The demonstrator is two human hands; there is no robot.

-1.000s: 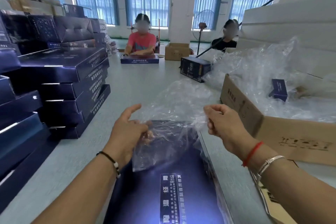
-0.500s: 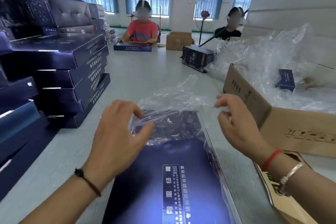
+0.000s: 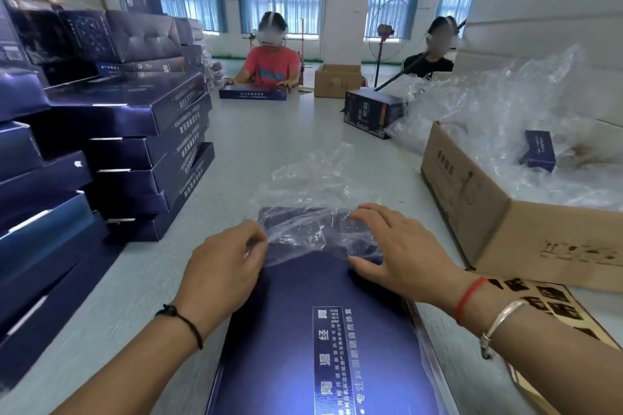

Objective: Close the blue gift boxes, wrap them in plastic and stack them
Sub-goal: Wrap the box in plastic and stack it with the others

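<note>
A closed blue gift box lies flat on the table right in front of me, its label facing up. A clear plastic bag is drawn over the box's far end and bunches loosely beyond it. My left hand is at the far left corner, fingers curled on the bag's edge. My right hand lies flat with fingers spread on the far right part of the lid, over the plastic.
Stacks of blue gift boxes fill the left side, a nearer stack at the edge. On the right stands a cardboard carton full of plastic bags; a flattened printed carton lies beside me. Two persons sit at the far end.
Both hands dropped from holding the bag up in the air to the box. The bag's mouth now covers the far end and the right hand has flattened onto the lid.
</note>
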